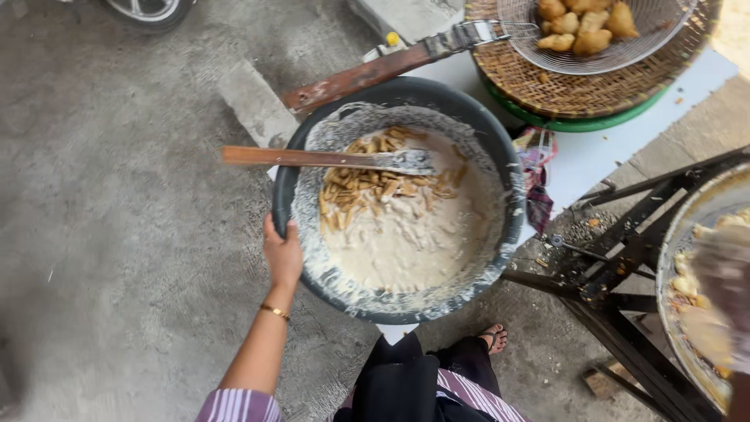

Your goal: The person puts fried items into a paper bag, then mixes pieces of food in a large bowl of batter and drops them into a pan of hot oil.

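Basin (285, 187), big and dark, centre frame, on a white bench (601, 148). Inside: pale batter (406, 242) coating the walls, with tan strips (351, 191) piled in the upper left of the pool. A ladle (328, 159) with a wooden handle lies across the rim, bowl end in the batter, handle sticking out to the left.

Wok (672, 258), right edge of frame, on a black metal stand (625, 258); pale pieces sit in it, partly blurred. The right hand (723, 273) is over it, a smear at the right edge; cannot tell whether its grip is open or closed, or what it holds.

Woven tray (578, 90), top right, on a green base (586, 123). On it a wire strainer (617, 51) full of golden fritters (582, 23); its rusty brown handle (359, 78) runs down-left past the basin's top rim.

Checked cloth (537, 180) just right of the basin.

Left hand (283, 254), lower left of the basin: grip closed over the rim, thumb inside, fingers outside. Gold bangle (275, 312) on the wrist, striped sleeve (238, 406) at the bottom edge.

Small yellow-capped thing (392, 39) at top centre, too small to tell.
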